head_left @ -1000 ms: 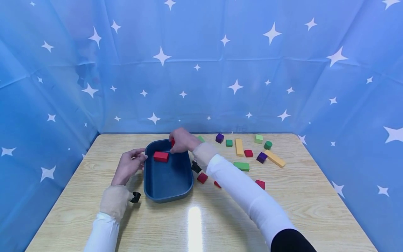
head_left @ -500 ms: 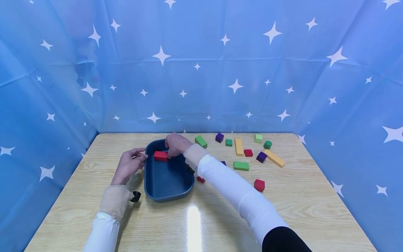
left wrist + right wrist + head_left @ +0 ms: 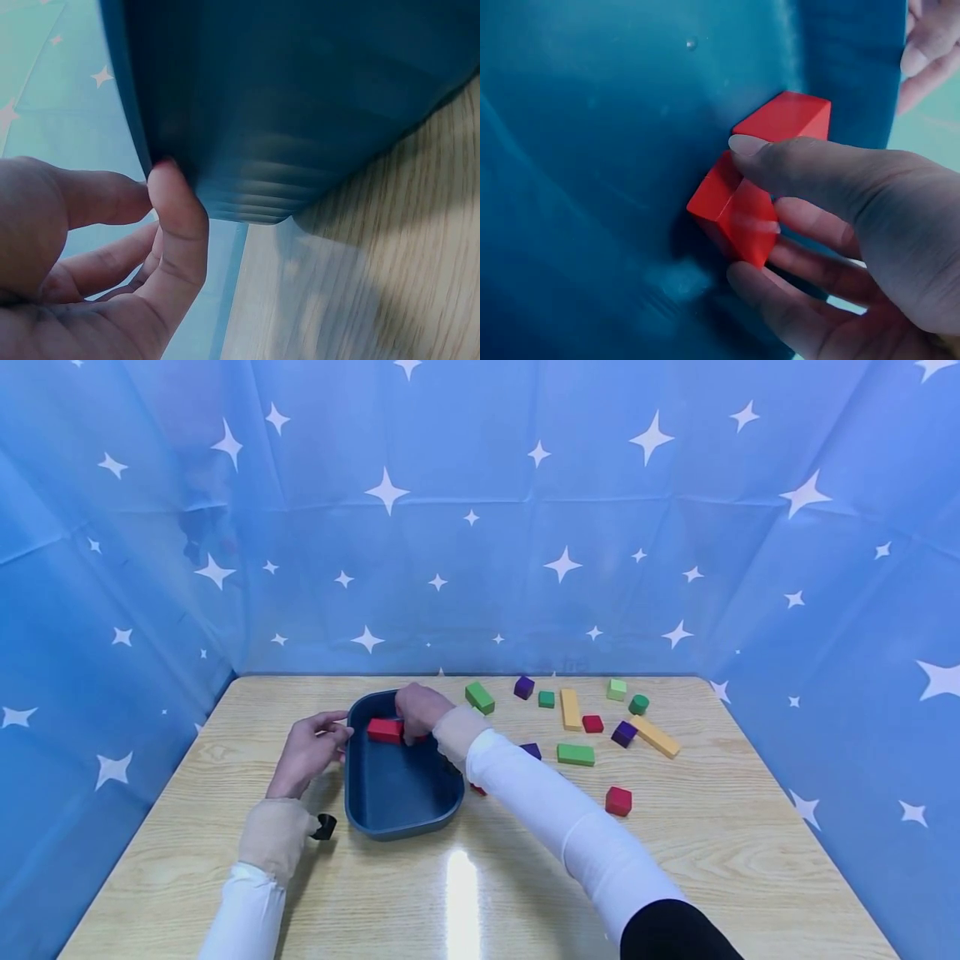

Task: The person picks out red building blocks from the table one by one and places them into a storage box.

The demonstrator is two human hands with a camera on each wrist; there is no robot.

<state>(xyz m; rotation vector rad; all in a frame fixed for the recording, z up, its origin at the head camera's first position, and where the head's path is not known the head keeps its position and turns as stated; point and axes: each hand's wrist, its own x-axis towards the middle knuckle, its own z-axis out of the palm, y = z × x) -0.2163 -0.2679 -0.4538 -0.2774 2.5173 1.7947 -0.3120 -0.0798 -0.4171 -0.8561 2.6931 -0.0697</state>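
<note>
A dark blue plastic bin (image 3: 402, 793) stands on the left half of the table. My left hand (image 3: 309, 755) is at its left side; in the left wrist view, thumb and a finger pinch the rim of the bin wall (image 3: 270, 90). My right hand (image 3: 423, 708) reaches into the bin's far end. Between its thumb and fingers it holds a red block (image 3: 739, 214), mostly hidden in the head view. Against that block, on the bin floor, lies another red block (image 3: 385, 731), partly behind my right thumb in the right wrist view.
Loose blocks lie right of the bin: green ones (image 3: 575, 755), purple ones (image 3: 624, 734), yellow bars (image 3: 655, 737), red ones (image 3: 618, 802) and a green cylinder (image 3: 638, 704). My right forearm covers some of them. A blue star-patterned curtain (image 3: 480, 568) hangs behind the table.
My right hand has moved left and down within the bin, bringing its red block beside the one lying there. My left hand has stayed on the rim.
</note>
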